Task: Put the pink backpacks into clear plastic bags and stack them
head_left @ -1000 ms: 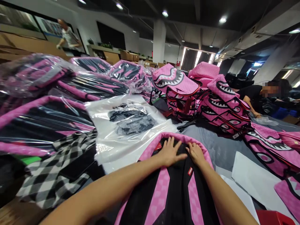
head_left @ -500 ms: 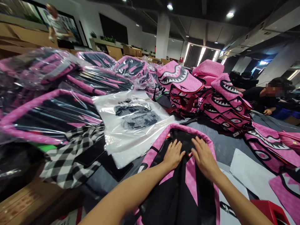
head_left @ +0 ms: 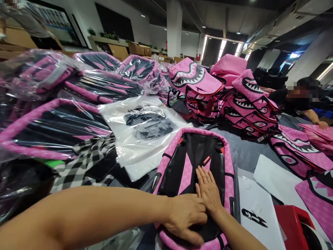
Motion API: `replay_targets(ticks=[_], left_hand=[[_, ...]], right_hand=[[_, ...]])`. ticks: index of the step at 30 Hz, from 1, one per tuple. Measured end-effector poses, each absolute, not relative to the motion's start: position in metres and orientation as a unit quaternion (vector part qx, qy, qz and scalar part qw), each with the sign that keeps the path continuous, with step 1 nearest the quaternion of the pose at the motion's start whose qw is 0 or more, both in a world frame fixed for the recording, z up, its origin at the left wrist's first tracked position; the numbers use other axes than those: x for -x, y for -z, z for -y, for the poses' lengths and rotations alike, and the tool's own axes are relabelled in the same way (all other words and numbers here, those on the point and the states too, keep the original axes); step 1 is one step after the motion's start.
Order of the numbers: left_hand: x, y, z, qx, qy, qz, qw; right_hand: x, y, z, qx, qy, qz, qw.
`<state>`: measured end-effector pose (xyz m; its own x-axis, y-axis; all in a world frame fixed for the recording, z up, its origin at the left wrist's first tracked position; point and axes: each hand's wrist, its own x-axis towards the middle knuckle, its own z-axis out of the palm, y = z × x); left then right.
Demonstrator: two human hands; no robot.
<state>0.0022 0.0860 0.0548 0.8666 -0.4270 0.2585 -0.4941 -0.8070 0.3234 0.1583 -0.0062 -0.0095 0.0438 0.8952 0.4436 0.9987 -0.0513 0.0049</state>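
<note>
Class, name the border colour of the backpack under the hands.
The border is mainly pink, clearest in the head view.

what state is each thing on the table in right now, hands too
Backpack under the hands: lying strap side up, unwrapped
Left hand: on the backpack, fingers bent
Right hand: laid on the backpack, fingers extended
Backpacks at left: in clear plastic
Printed plastic bags: lying flat
Stacked pink backpacks: unwrapped
Checkered cloth: crumpled
</note>
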Motion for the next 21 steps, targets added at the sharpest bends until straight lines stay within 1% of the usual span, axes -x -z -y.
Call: replay_targets(ticks=[3, 5, 7, 9, 11, 13, 15, 17, 19, 21], left_hand=[[-0.002, -0.025, -0.078, -0.95, -0.111, 0.267, 0.115], [-0.003, -0.011, -0.077, -0.948, -0.129, 0.275, 0.093], [-0.004, -0.011, -0.077, -0.951, -0.153, 0.255, 0.083], [-0.006, -0.026, -0.079, -0.961, -0.204, 0.164, 0.089], [-0.014, -0.048, -0.085, -0.957, -0.268, 0.026, 0.107], [-0.026, -0.068, -0.094, -0.946, -0.291, -0.074, 0.12], [-0.035, -0.075, -0.104, -0.953, -0.249, -0.104, 0.139], [-0.039, -0.069, -0.111, -0.958, -0.187, -0.11, 0.188], [-0.038, -0.056, -0.111, -0.95, -0.153, -0.116, 0.246], [-0.036, -0.044, -0.106, -0.943, -0.144, -0.117, 0.277]], right_hand=[[-0.158, 0.004, 0.007, 0.71, 0.193, 0.651, 0.187], [-0.159, -0.002, 0.006, 0.711, 0.206, 0.642, 0.199], [-0.157, -0.006, 0.007, 0.707, 0.218, 0.641, 0.203], [-0.152, -0.002, 0.014, 0.696, 0.231, 0.647, 0.209], [-0.144, 0.011, 0.027, 0.683, 0.236, 0.654, 0.224], [-0.138, 0.028, 0.044, 0.662, 0.239, 0.662, 0.258], [-0.141, 0.037, 0.062, 0.652, 0.217, 0.654, 0.316], [-0.157, 0.028, 0.07, 0.674, 0.158, 0.615, 0.377], [-0.183, 0.001, 0.061, 0.721, 0.1, 0.55, 0.409], [-0.21, -0.035, 0.033, 0.74, 0.103, 0.532, 0.398]])
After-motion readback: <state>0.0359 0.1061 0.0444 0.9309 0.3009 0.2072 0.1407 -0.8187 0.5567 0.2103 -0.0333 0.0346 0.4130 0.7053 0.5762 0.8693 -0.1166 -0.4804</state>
